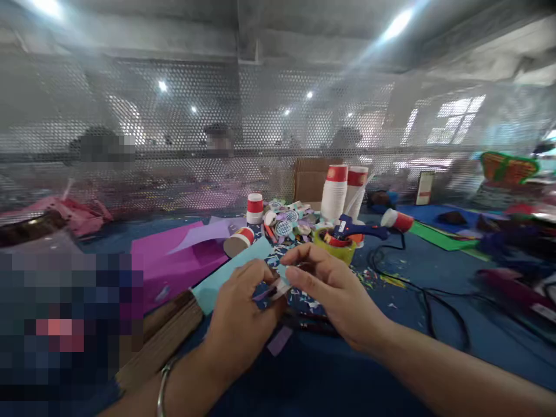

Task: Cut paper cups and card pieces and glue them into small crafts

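My left hand (238,310) is closed round a small white piece with light-blue and purple paper (280,285) on it; its exact shape is partly hidden by the fingers. From the other side, my right hand (332,286) pinches the light-blue part between thumb and fingers. Below the hands lies a loose purple paper strip (280,340). Just beyond them is a heap of cut paper pieces and small patterned discs (284,227). A blue glue gun (362,230) rests across a yellow ring-shaped tub or tape roll (339,250) behind my right hand.
Stacked paper cups (333,194) stand at the back, near a cardboard box (306,179). Left are magenta sheets (174,260), a light-blue sheet (234,272) and a wooden block (163,336). A black cord (428,304) loops at right. Perforated mesh (182,116) hangs behind the table.
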Demonstrator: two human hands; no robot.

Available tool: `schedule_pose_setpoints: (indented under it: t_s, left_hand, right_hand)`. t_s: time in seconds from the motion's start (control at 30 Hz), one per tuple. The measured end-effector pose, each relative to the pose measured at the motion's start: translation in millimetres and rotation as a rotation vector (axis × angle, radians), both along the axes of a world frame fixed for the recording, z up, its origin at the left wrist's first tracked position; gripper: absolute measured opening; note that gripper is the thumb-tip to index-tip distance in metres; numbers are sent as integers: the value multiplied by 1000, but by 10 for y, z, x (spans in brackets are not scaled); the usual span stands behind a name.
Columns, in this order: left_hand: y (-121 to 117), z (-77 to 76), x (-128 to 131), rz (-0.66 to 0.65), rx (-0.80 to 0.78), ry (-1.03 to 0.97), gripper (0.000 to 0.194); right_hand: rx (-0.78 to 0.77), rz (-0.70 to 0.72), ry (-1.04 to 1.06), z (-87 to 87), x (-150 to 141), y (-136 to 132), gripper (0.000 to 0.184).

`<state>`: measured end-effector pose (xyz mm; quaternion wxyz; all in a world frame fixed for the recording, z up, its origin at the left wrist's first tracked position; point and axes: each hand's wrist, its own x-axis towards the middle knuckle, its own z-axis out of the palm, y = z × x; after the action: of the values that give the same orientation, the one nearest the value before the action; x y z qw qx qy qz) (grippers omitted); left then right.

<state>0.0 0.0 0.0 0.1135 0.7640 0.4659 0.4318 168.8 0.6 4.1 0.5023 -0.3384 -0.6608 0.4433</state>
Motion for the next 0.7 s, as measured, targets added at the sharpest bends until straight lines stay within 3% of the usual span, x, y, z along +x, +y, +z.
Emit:
schedule_pose_setpoints:
  t_s: [0.17,0.47,0.6,0.7]
  left_hand:
    - [2,-4,9,-52,38,-20,21]
    - [0,4,4,-78,-24,-44,20]
    - [21,21,-9,-99,-167,-162,22]
    - [80,11,-41,-146,-310,-372,27]
  right_hand:
    - [-24,-6,-56,29,-19,49,20]
    - [83,-59,-150,45,29,85,21]
    - [109,-95,-153,64,75,112,21]
    - [288,-206,-223,99,123,101,13]
